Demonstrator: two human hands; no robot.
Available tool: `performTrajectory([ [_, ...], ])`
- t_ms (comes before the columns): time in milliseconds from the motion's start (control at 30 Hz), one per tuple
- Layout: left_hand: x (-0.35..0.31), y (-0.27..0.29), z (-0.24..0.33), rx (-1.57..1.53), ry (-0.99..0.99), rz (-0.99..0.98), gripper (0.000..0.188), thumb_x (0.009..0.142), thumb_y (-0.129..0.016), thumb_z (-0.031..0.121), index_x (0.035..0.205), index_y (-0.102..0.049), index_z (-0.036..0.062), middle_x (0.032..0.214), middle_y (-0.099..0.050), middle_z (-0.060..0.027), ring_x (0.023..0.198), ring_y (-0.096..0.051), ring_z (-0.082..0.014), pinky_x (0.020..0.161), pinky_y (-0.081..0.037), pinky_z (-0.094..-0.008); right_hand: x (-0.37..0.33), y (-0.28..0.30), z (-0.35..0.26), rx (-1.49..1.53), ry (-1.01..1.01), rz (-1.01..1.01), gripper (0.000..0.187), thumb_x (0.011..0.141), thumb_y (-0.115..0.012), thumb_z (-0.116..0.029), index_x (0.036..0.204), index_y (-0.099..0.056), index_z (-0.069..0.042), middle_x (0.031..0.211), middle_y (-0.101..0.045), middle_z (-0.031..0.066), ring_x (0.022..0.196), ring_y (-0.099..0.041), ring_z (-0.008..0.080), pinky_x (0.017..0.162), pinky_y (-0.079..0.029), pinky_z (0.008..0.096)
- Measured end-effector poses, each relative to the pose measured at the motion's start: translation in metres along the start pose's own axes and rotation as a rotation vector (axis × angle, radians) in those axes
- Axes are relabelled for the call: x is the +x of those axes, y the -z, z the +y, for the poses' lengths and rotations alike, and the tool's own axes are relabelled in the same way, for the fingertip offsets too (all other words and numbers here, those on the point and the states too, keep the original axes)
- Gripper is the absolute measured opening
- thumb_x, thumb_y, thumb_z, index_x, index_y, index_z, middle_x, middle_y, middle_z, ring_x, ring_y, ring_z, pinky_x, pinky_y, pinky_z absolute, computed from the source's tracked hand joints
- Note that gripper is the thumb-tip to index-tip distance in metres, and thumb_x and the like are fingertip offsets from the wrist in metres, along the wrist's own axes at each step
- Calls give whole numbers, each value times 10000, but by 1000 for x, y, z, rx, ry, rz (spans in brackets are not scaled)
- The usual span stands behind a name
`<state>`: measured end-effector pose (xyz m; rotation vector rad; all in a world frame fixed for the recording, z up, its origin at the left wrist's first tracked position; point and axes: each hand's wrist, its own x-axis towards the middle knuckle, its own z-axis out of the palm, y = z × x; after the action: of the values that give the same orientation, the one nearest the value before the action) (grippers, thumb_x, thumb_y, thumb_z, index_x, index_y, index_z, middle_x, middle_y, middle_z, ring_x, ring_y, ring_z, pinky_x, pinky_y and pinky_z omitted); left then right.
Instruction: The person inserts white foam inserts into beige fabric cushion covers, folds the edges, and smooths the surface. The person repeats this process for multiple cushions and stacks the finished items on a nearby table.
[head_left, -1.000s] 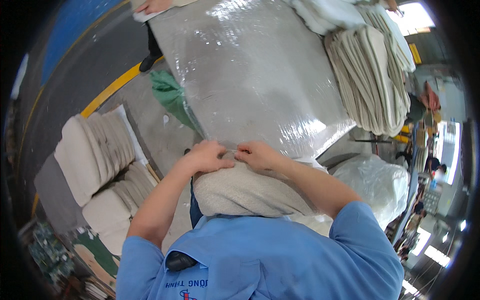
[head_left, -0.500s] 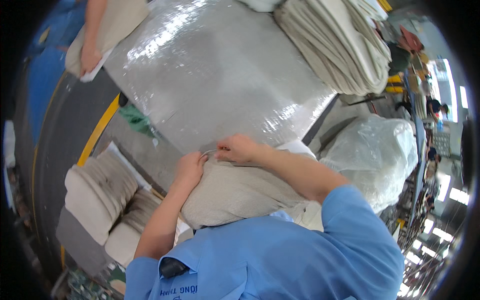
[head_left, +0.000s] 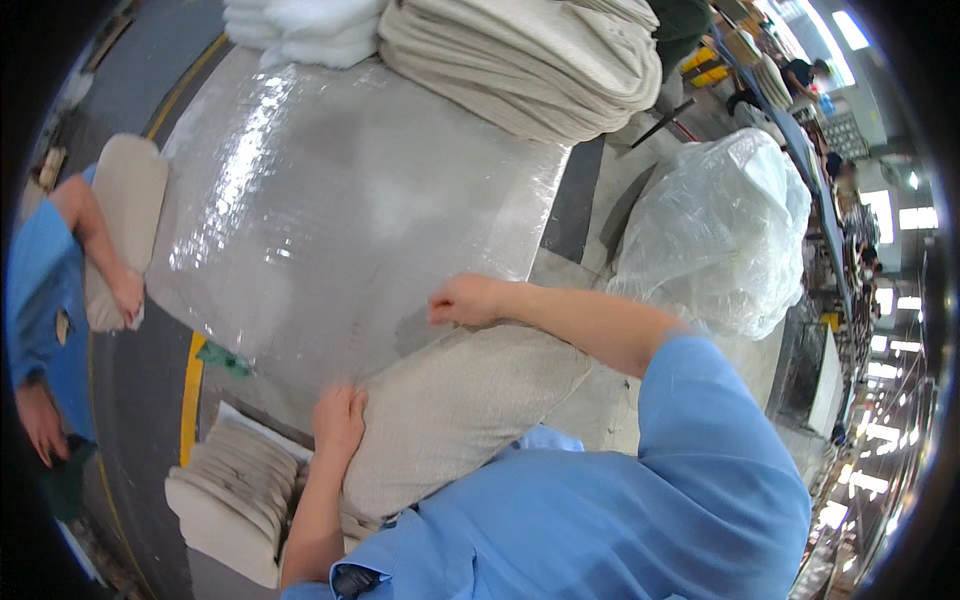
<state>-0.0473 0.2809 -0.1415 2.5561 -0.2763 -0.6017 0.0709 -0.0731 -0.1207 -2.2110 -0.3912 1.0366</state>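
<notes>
A plump beige fabric cushion [head_left: 450, 420] leans against my front, its far edge over the table's near edge. My left hand [head_left: 340, 422] is closed on the cushion's left corner, the fingertips slightly blurred. At the far edge of the same cushion my right hand [head_left: 468, 300] is curled into a closed grip. What lies between its fingers is hidden. My right forearm crosses above the cushion's right side.
The plastic-covered table [head_left: 360, 190] carries a stack of beige covers [head_left: 520, 65] and white padding [head_left: 310, 30]. A clear plastic bag [head_left: 715, 235] bulges at the right. Beige cushions [head_left: 235, 490] stand at the lower left. A co-worker in blue holds a cushion [head_left: 125, 230] at the far left.
My hands have moved apart, the left one coming down the cushion's left side. The view has turned, bringing the co-worker lower at the left and the stack further left.
</notes>
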Motion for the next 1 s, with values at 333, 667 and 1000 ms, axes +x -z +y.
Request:
performTrajectory([
  [333,112,-4,146,-388,10,-529,340,1046,-665,330,1122,-765,14,926,-754,-116,852,-686,-233,804,-531,-363,-138,31,48,448,-252,452,289,1018,-723,-313,1075,-778,-35,884,-718,53,846,-659,158,795,-549,337],
  [667,88,-46,175,-520,-181,-146,207,1056,-640,210,1036,-718,20,817,-689,-127,743,-628,-222,743,-508,-340,-181,-71,22,805,-312,858,279,981,-747,-252,1194,-752,-71,1151,-606,72,986,-608,185,926,-508,329],
  [1000,77,-49,185,-384,-525,-4,157,1047,-632,165,1040,-691,20,932,-691,-194,848,-673,-401,742,-530,-436,-209,-61,22,68,-229,746,296,962,-729,-244,1237,-771,-141,1259,-677,171,1087,-673,329,928,-538,402],
])
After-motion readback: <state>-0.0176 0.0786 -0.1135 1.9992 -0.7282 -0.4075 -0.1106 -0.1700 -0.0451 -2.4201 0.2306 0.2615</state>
